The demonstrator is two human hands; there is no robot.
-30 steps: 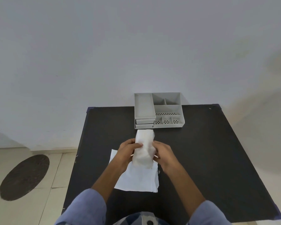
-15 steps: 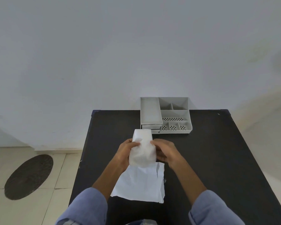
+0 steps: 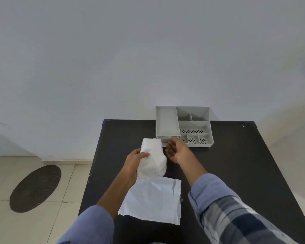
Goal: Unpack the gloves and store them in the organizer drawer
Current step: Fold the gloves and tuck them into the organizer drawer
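My left hand [image 3: 136,160] grips a white folded bundle of gloves [image 3: 153,159], held up above the black table [image 3: 236,164]. To the right of the bundle, my right hand [image 3: 177,150] is off it, with fingers apart and nothing in it, reaching toward the front of the grey organizer [image 3: 183,125]. The organizer stands at the table's far edge against the wall; its small drawers [image 3: 165,138] sit shut at its front left, partly hidden by my right fingers. An empty white paper wrapper [image 3: 153,201] lies flat on the table near me.
The organizer's top has a long tray on the left and several small compartments on the right, all empty. A white wall rises behind the table. Left of the table lie a tiled floor and a dark oval mat [image 3: 35,188].
My right hand has let go of the glove bundle and moved forward toward the organizer's drawers. The left hand alone keeps the bundle, raised off the wrapper.
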